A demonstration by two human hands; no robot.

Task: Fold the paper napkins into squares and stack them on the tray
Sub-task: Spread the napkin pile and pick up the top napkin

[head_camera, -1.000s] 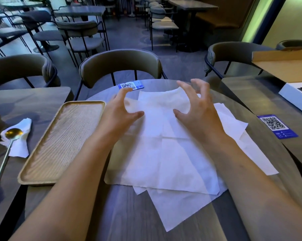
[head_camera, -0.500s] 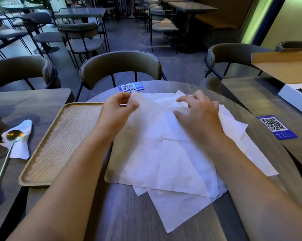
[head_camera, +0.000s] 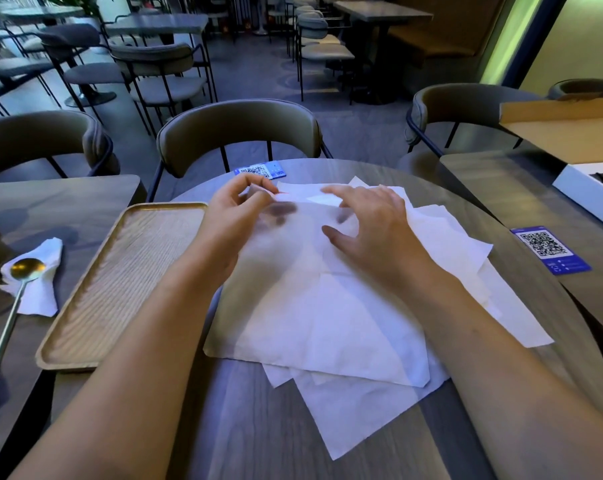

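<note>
Several unfolded white paper napkins [head_camera: 345,327] lie overlapping on the round table in front of me. My left hand [head_camera: 234,220] pinches the far left corner of the top napkin and lifts it; its fingers show as dark shadows through the thin sheet. My right hand [head_camera: 373,226] is at the far edge of the same napkin, fingers curled round the paper, thumb under the raised sheet. A long wooden tray [head_camera: 95,292] with nothing on it lies just left of the napkins.
A gold spoon [head_camera: 12,299] rests on a crumpled napkin [head_camera: 40,289] on the left table. Blue QR cards lie at the far table edge [head_camera: 262,170] and on the right table [head_camera: 549,249]. A cardboard box [head_camera: 570,129] and chairs surround the tables.
Both hands went from hovering with spread fingers to gripping the top napkin's far edge. That edge is now lifted off the pile and drawn toward me.
</note>
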